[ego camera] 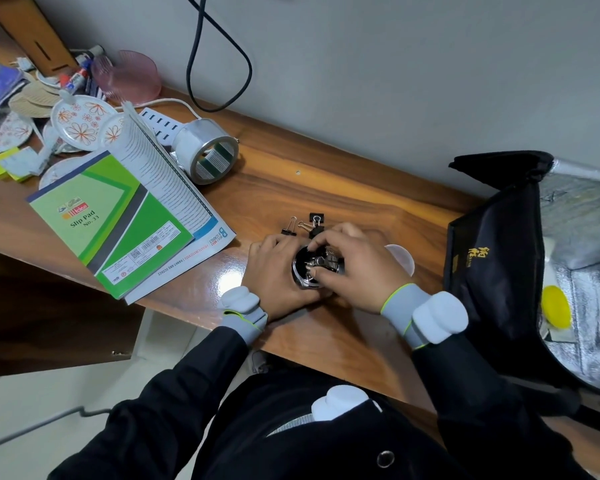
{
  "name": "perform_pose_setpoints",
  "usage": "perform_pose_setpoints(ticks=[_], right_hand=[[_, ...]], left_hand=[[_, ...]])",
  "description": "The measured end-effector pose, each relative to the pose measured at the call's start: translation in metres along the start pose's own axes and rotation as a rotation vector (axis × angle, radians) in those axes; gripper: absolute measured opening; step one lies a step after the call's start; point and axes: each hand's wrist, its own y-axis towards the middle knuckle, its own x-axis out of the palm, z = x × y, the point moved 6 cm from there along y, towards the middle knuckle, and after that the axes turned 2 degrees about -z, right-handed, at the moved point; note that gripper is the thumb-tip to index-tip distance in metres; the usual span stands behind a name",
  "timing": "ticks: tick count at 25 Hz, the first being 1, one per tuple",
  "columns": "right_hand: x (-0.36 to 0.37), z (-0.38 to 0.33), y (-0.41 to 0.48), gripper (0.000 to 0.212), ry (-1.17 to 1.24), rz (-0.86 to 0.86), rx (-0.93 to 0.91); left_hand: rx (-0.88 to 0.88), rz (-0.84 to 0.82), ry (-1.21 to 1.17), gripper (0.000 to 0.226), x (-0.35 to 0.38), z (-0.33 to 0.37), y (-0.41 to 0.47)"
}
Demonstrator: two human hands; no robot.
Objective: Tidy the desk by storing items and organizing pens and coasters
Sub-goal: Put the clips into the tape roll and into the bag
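Black sleeves (187,393) nearest. Left hand (274,271) grips small round clear plastic tub (302,273) on wooden desk (291,188), near front edge. Right hand (355,268) fingers curl into its mouth, pinching metal binder clips (321,262). Loose black clips (289,227) just beyond: steady tub, press contents flat.

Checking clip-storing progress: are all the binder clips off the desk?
No, several binder clips lie loose on the desk just beyond the container.
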Motion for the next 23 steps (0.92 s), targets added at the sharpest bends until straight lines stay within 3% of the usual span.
perform_pose_setpoints(ticks=[12,23], right_hand=[[-0.004,-0.011,-0.003,0.026,0.015,-0.015,-0.054],[-0.017,0.01,0.012,0.017,0.001,0.155,0.033]], left_hand=[[0.021,0.018,-0.03,0.063,-0.003,0.002,-0.001],[0.02,-0.032,0.022,0.076,-0.001,0.001,-0.001]])
